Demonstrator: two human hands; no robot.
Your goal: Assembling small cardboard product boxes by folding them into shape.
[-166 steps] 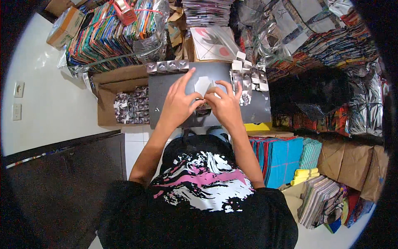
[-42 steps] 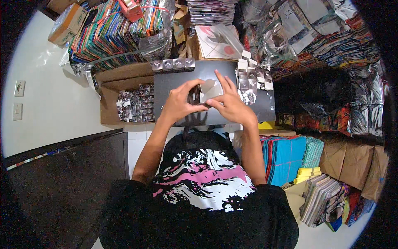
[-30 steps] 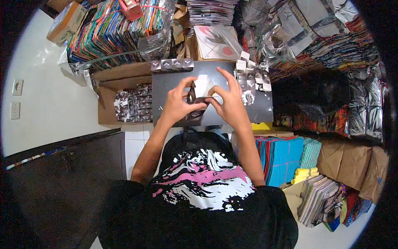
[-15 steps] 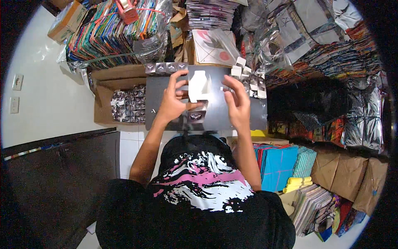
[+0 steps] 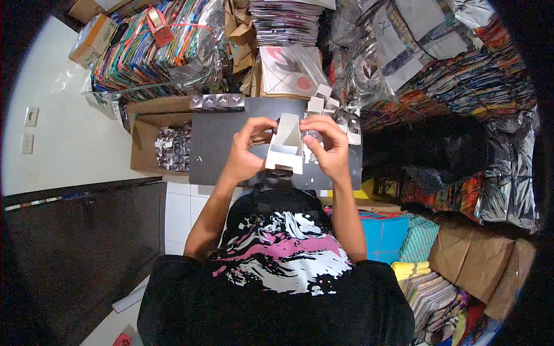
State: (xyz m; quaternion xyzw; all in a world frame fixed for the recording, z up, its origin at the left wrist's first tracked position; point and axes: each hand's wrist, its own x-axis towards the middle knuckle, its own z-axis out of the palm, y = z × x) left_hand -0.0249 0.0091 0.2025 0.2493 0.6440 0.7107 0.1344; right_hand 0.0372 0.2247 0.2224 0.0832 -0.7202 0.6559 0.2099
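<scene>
An unfolded small carton (image 5: 285, 159), white inside with its flaps standing up, is held over the dark grey table (image 5: 222, 135). My left hand (image 5: 247, 154) is closed on the carton's left side, fingers curled along its upper edge and thumb lower down. My right hand (image 5: 329, 144) grips it from the right, fingertips at the upper right edge and thumb bent towards the side wall. Part of a dark printed face shows under the carton's near end. Beside my right hand stands a group of small open boxes (image 5: 316, 105) with white flaps.
A row of small dark printed boxes (image 5: 217, 102) lines the table's far left edge. At the left a cardboard box (image 5: 141, 141) holds several more. Behind stand bundled stacks of flat packages (image 5: 190, 46) and a purple-edged stack (image 5: 285, 23). Teal bundles (image 5: 385, 237) sit at the lower right.
The carton has come nearer to me and tilted, so its inside now shows. My right hand has moved from apart onto the carton's right side. The view has shifted slightly.
</scene>
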